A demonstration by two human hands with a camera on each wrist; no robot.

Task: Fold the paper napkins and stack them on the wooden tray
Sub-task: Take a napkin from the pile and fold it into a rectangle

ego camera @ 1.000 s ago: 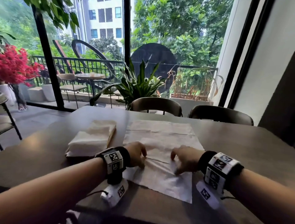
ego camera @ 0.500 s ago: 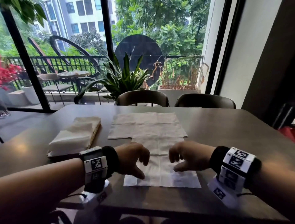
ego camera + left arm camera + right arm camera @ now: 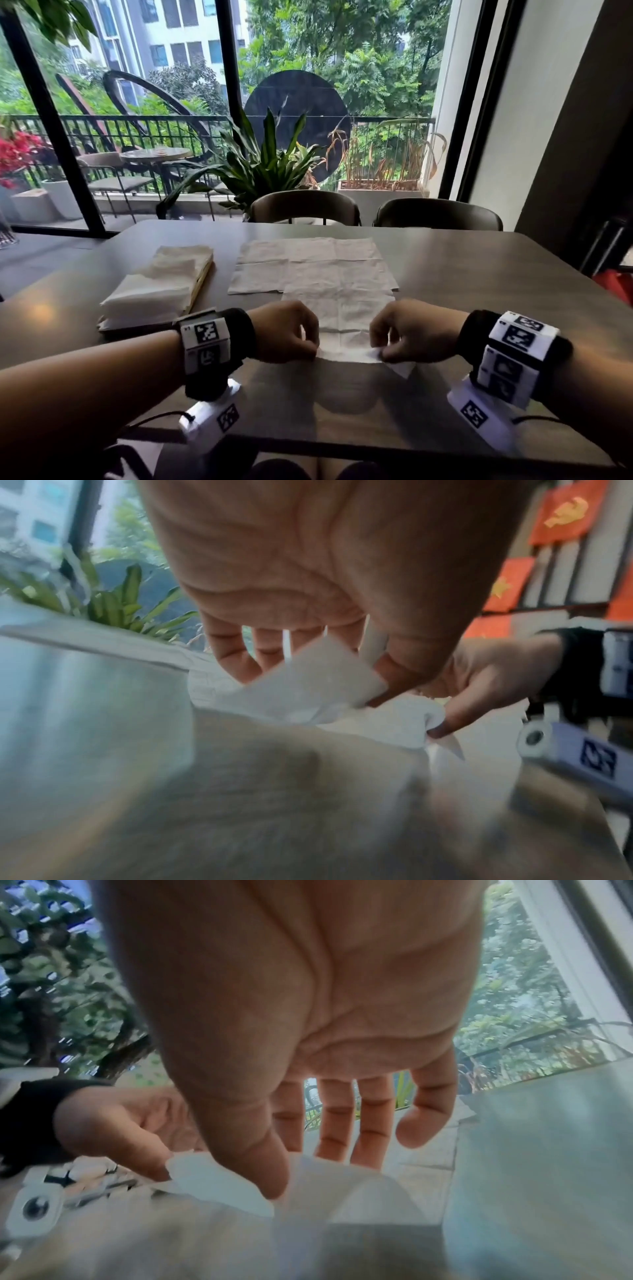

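Note:
A white paper napkin lies in front of me on the dark table, its near edge lifted a little off the surface. My left hand pinches the near left corner of the napkin between thumb and fingers. My right hand pinches the near right corner of the napkin. A second, wider napkin lies spread flat just behind. At the left a stack of folded napkins sits on the wooden tray.
Two dark chairs stand at the table's far side. Behind them a potted plant and a glass wall give onto a balcony. Bare tabletop lies to the right of the napkins.
Both hands slid back along the napkin to its near edge and took hold of its two near corners, raising that edge. The head view swung right and drew nearer.

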